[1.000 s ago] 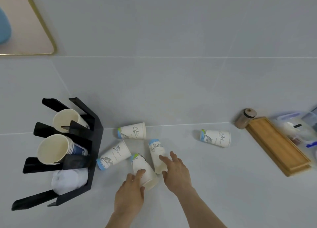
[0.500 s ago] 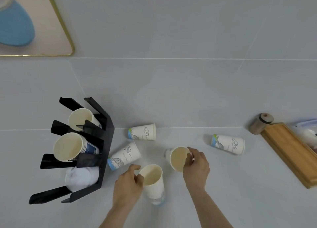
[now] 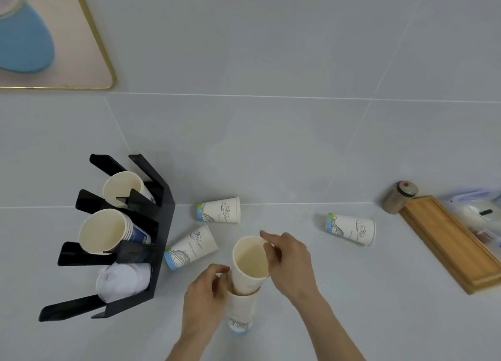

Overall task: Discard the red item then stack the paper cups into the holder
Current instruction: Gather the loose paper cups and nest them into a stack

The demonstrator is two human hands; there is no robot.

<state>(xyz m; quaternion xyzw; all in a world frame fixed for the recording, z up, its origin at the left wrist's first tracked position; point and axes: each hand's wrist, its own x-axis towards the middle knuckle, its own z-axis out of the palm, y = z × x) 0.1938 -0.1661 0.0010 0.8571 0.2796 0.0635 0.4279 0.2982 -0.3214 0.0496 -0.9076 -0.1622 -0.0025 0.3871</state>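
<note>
My right hand [image 3: 291,263] grips a white paper cup [image 3: 250,260] by its rim, its base pushed partway into a second paper cup [image 3: 240,313] that my left hand [image 3: 204,295] holds upright on the counter. Three more printed cups lie on their sides: one [image 3: 191,248] beside the holder, one [image 3: 219,210] behind it, one [image 3: 351,228] to the right. The black cup holder [image 3: 160,225] stands at the left with a cup stack [image 3: 104,234] in its middle slot, another cup [image 3: 123,188] above, and white lids [image 3: 122,280] at the bottom. No red item is in view.
A wooden tray [image 3: 450,245] lies at the right edge with a small brown lidded jar [image 3: 400,198] at its far end and plastic packaging [image 3: 479,211] beyond it. A gold-framed picture [image 3: 54,35] hangs on the tiled wall at the upper left.
Both hands picked a cup off the counter. The right hand then carried its cup left and down into the mouth of the cup in the left hand.
</note>
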